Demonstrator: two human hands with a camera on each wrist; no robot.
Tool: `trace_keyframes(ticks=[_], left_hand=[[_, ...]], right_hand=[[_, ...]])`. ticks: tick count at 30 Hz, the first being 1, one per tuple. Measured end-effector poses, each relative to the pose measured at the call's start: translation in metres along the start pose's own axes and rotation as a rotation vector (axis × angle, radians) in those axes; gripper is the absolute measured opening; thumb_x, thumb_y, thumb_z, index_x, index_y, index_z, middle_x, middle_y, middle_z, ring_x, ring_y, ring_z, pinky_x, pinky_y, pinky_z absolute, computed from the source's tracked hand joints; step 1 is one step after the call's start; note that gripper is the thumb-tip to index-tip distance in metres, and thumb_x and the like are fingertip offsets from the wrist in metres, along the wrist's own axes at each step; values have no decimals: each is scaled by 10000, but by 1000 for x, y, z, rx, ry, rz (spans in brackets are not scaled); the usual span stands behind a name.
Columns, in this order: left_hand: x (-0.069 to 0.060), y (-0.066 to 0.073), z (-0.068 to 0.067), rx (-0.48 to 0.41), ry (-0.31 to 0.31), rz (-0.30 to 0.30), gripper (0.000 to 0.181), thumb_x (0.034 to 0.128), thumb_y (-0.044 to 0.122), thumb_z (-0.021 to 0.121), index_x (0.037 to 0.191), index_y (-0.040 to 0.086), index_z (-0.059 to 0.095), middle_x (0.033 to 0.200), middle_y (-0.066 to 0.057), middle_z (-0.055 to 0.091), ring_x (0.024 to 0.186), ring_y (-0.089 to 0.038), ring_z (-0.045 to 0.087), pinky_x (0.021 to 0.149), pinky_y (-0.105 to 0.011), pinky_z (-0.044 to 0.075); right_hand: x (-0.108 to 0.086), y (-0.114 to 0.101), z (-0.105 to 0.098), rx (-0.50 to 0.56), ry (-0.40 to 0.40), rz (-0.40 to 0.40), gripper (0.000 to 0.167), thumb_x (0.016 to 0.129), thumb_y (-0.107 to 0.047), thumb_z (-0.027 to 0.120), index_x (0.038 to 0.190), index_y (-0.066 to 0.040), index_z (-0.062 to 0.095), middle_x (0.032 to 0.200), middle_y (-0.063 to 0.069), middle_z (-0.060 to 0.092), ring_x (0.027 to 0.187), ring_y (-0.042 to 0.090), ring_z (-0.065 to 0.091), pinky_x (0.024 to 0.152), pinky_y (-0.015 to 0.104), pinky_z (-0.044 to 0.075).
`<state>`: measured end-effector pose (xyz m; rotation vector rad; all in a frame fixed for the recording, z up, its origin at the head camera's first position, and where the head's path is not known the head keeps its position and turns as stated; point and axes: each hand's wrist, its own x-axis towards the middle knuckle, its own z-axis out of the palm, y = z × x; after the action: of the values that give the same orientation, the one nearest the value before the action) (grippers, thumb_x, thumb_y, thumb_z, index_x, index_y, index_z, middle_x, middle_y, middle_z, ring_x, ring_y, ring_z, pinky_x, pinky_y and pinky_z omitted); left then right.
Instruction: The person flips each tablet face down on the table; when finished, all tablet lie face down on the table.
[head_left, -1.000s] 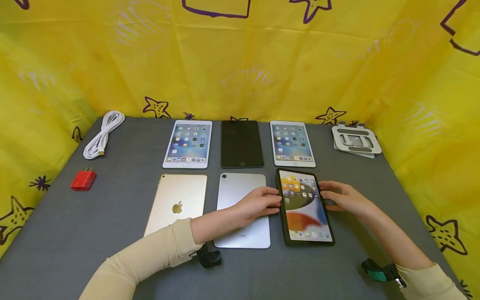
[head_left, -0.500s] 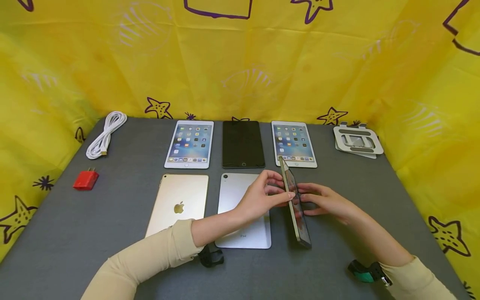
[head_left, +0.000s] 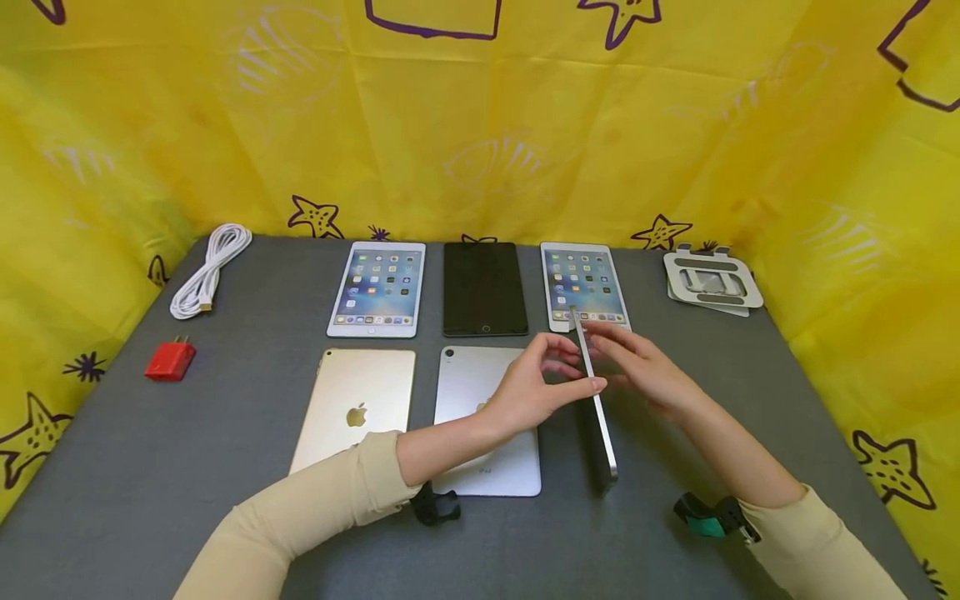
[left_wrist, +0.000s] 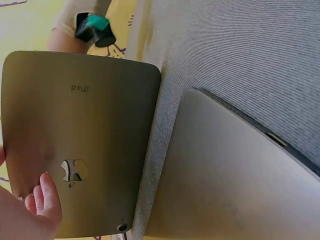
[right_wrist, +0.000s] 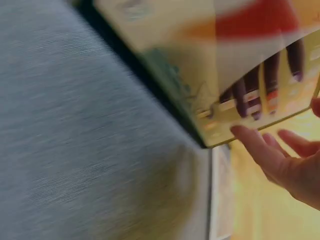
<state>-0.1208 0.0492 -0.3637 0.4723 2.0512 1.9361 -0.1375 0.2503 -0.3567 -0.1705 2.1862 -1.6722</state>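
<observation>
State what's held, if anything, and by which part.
The edge-on tablet, by its upper long edge, in the left hand; whether the right hand touches it is unclear.

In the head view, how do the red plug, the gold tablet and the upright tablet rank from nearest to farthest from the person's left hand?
1. Upright tablet: nearest, in the left hand's grasp, at its right side.
2. Gold tablet: lying flat, off to the left.
3. Red plug: farthest, well beyond the gold tablet, at far left.
</observation>
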Motion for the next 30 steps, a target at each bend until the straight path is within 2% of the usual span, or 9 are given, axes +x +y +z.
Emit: trace_keyframes(ticks=[3,6,12,14,16,19,23,25,30], left_hand=[[1,0,3,0,5,8,431,817,198,788,1143,97,524,1054,19,598,911,-59,621,712,-240,507],[2,0,5,2,5,18,426,820,203,786,1141,95,527,1060,10,601,911,-57,619,720,-236,511],[-1,-5,5,-16,-43,62,408,856,186,754,1181,86,528,1141,-53,598,965,-95,620,764,-239,523],[-4,-7,6,-14,-63,101,412,861,167,751,1198,88,527,1160,-50,591,996,-120,614,796,-241,528],[-9,-7,6,9,-82,169,431,857,162,755,1216,95,525,1180,-45,570,1038,-124,592,830,-252,530],[-15,-7,8,98,-112,328,515,826,168,786,1260,110,515,1261,-35,519,1144,-117,516,902,-287,510],[-21,-3,10,309,-159,538,658,761,261,844,1322,149,519,1410,-17,437,1303,-104,354,1042,-324,390],[-22,-2,11,424,-186,624,698,724,334,865,1318,155,544,1448,-22,423,1362,-122,295,1089,-320,324],[-19,-7,17,659,-208,814,710,667,495,865,1240,156,619,1447,-77,441,1416,-223,265,1145,-297,226]], right_hand=[[8,-11,0,25,53,-33,564,1043,-345,444,1510,-53,324,1531,176,304,1359,380,332,1023,593,371],[13,-15,0,15,63,-48,569,1031,-357,473,1517,-95,333,1549,145,288,1384,355,306,1033,605,355],[19,-16,0,18,47,-45,546,1014,-319,521,1489,-90,380,1529,145,320,1384,379,294,1020,655,330],[19,-16,0,32,43,-43,530,1012,-316,527,1473,-87,402,1519,131,345,1383,363,300,1021,662,320],[19,-16,0,42,40,-43,522,1011,-316,530,1465,-86,413,1514,120,360,1384,337,301,1025,660,319],[19,-16,-2,49,30,-43,529,1014,-319,524,1468,-76,405,1519,133,345,1388,329,292,1020,629,350],[17,-15,-4,39,19,-40,544,1024,-323,500,1485,-65,373,1533,164,312,1410,325,244,962,520,439],[15,-14,-6,37,20,-42,542,1028,-323,491,1488,-64,368,1537,165,301,1418,313,219,918,462,467],[12,-13,-8,64,18,-53,550,1034,-322,476,1494,-51,348,1542,173,278,1419,315,198,837,408,515]])
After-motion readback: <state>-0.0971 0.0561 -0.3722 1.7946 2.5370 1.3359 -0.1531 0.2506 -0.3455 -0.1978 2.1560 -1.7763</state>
